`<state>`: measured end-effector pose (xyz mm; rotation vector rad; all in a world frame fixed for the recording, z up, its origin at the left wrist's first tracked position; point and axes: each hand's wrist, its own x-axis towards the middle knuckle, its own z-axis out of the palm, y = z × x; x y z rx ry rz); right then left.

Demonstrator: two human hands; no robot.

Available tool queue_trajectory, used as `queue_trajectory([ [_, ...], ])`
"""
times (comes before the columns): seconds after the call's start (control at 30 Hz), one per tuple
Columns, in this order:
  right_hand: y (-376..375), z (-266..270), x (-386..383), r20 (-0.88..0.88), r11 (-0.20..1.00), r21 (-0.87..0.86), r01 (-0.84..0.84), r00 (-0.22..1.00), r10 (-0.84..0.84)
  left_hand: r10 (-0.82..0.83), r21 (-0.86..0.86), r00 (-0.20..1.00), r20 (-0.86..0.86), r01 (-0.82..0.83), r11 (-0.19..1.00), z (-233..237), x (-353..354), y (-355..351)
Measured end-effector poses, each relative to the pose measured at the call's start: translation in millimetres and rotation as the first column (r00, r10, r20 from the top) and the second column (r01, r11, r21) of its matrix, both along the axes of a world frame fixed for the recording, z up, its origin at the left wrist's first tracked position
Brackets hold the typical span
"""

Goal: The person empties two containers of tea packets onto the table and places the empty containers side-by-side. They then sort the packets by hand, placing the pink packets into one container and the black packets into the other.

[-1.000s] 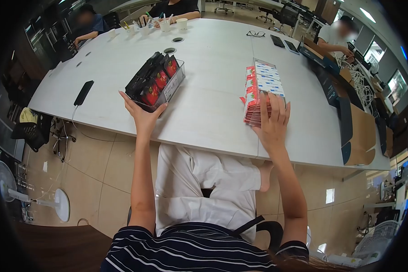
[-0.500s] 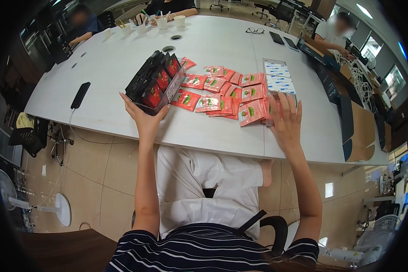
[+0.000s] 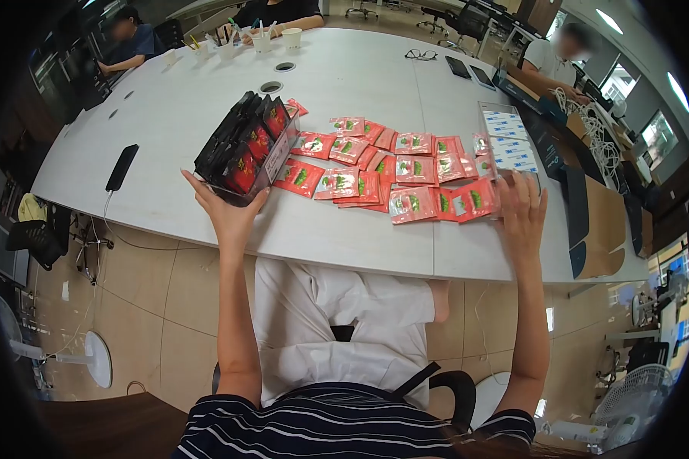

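My left hand grips the near end of a clear plastic box filled with black-and-red packets, tilted on the table. My right hand is closed on the near end of another clear box, which holds white packets with blue print. Between the two boxes lies a loose spread of red-and-pink sachets with green pictures, several overlapping. Some sachets lie right against the right-hand box. My fingers partly hide its near end.
A black phone on a cable lies at the left. Glasses, two dark phones and paper cups are farther back. An open cardboard box and white cables line the right side. Other people sit around the table.
My right hand has moved right with its clear box, away from the sachets, and more sachets show beside it. My left hand keeps its grip on the other box. The view has shifted slightly.
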<state>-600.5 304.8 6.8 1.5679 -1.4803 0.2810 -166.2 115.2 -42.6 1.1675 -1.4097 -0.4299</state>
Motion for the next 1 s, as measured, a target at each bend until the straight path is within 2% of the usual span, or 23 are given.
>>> queue_trajectory([
  [0.13,3.2,1.8,-18.1,-0.071,0.994,-0.108,0.01,0.997,-0.018,0.027,0.022,1.0,0.002,-0.027,0.999,6.3,-4.1,5.0],
  [0.43,-2.3,14.5,-35.7,-0.128,0.999,-0.041,-0.009,0.992,0.003,0.039,0.008,0.999,0.013,-0.039,0.999,4.3,-3.9,5.6],
  [0.53,-3.9,16.3,-46.2,-0.076,1.0,-0.024,-0.014,0.997,0.012,0.027,-0.002,1.0,-0.003,-0.027,1.0,5.3,-5.3,6.4],
  [0.7,5.5,13.5,-67.5,-0.124,0.998,0.001,0.07,0.99,-0.069,0.046,0.044,0.999,0.02,-0.047,0.998,9.3,-6.7,8.7],
  [0.77,12.5,17.0,-74.1,-0.166,0.991,0.028,0.129,0.978,-0.123,0.011,0.021,1.0,-0.026,-0.01,1.0,6.1,-6.3,5.3],
  [1.0,23.0,37.0,-80.0,-0.128,0.991,-0.045,0.128,0.983,-0.133,0.023,0.029,1.0,0.003,-0.023,0.999,4.3,-4.9,4.1],
])
